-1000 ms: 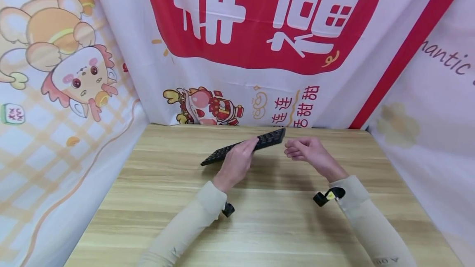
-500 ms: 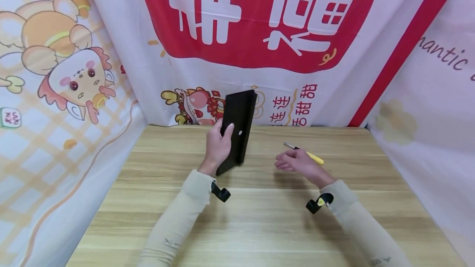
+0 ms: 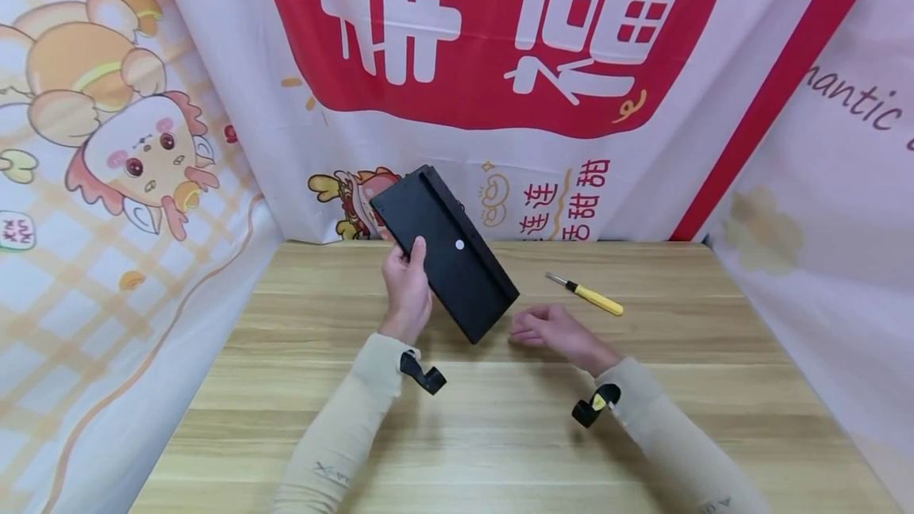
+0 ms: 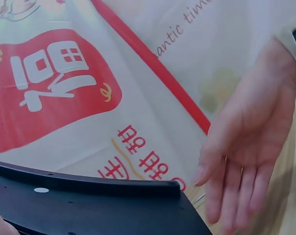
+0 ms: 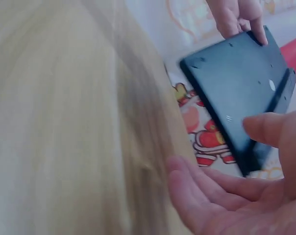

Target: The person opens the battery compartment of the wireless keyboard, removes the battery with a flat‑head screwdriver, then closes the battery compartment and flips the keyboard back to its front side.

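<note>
A black keyboard (image 3: 446, 268) is held up above the table, tilted, with its plain underside and a small white round spot showing. My left hand (image 3: 407, 292) grips it by one long edge, thumb on the underside and the other fingers hidden behind. Close to the keyboard's lower right corner is my right hand (image 3: 560, 333), holding nothing. In the right wrist view its relaxed fingers and thumb (image 5: 268, 128) are spread apart in front of the keyboard (image 5: 226, 83). The left wrist view has the right palm (image 4: 256, 117) facing the camera beside the keyboard's end (image 4: 138, 210).
A slim tool with a yellow handle (image 3: 598, 300) and metal shaft lies on the wooden table (image 3: 500, 435), behind the right hand. Printed cloth (image 3: 643, 181) hangs at the back and both sides, right at the table's edges.
My left hand has turned the keyboard from keys showing to underside showing, then tilted its top leftward. The right hand has moved left and toward me, uncovering the yellow-handled tool.
</note>
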`<state>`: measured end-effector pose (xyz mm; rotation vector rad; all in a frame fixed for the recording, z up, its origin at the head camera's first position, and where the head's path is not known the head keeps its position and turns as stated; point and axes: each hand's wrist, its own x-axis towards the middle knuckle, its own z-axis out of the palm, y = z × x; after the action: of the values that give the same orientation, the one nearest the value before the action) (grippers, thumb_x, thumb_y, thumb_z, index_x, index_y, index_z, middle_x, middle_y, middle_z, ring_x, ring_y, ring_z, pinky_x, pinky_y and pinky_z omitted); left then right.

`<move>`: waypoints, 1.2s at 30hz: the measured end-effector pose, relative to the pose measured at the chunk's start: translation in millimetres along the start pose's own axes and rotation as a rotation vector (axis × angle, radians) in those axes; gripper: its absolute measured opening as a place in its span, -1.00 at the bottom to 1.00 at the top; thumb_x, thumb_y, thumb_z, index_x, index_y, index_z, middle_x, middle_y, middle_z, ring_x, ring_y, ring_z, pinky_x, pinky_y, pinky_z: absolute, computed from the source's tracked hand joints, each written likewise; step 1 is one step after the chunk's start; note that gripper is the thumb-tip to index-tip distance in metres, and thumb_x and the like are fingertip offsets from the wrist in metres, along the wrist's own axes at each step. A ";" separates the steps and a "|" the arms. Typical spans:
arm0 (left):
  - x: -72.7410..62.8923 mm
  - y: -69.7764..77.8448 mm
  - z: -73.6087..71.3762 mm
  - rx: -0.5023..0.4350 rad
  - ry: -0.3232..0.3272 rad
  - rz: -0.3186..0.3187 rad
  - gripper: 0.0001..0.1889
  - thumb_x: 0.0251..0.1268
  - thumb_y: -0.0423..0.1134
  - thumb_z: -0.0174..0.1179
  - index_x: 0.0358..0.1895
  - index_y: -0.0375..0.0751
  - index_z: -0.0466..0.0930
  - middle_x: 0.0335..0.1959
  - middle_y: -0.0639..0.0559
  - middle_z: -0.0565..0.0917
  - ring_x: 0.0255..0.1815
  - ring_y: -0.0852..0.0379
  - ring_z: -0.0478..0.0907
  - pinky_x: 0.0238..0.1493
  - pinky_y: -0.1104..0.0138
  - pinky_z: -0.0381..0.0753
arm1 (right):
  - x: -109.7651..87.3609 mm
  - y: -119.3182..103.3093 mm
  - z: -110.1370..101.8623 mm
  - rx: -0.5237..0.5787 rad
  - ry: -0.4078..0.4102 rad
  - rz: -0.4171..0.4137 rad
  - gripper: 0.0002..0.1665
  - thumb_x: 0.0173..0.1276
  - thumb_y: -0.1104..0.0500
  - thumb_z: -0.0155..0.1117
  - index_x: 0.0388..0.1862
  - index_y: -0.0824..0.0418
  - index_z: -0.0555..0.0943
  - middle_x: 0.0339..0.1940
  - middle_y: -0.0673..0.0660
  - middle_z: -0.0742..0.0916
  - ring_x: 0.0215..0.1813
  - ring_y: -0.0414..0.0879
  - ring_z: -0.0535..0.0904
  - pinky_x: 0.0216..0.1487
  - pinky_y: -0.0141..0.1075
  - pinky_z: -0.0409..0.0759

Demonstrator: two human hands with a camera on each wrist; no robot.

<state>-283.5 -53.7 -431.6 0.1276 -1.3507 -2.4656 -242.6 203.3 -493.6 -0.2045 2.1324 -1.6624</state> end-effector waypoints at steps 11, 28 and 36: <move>-3.9 -17.8 -12.0 -0.183 0.074 -0.118 -0.53 0.66 -0.35 0.05 0.48 -0.49 0.32 0.60 -0.14 0.33 0.70 0.08 0.15 0.70 0.29 0.17 | 7.5 5.6 27.2 0.182 0.150 0.008 -0.44 0.66 -0.07 0.18 0.26 0.42 0.58 0.17 0.31 0.75 0.16 0.02 0.77 0.39 -0.02 0.65; 20.7 13.2 -48.9 -0.138 -0.076 -0.167 -0.54 0.64 -0.26 0.13 0.50 -0.12 0.38 0.45 -0.13 0.54 0.36 0.02 0.62 0.28 0.23 0.71 | -0.4 9.0 -2.5 0.151 0.296 -0.073 -0.49 0.60 -0.09 0.27 0.18 0.34 0.61 -0.07 0.11 0.82 -0.01 -0.12 0.80 0.32 0.08 0.68; 31.7 27.7 -89.5 0.508 -0.128 -0.213 -0.55 0.42 -0.10 0.42 0.25 -0.25 0.67 0.00 -0.04 0.70 -0.08 0.23 0.70 0.00 0.43 0.77 | -9.2 -2.1 -36.0 0.058 0.267 -0.049 -0.51 0.63 0.01 0.24 0.22 0.42 0.59 -0.04 0.12 0.71 -0.03 -0.20 0.77 0.29 -0.01 0.71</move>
<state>-286.0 -149.7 -455.1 0.2437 -2.0941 -2.2621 -249.5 238.2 -482.5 -0.0173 2.2815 -1.8665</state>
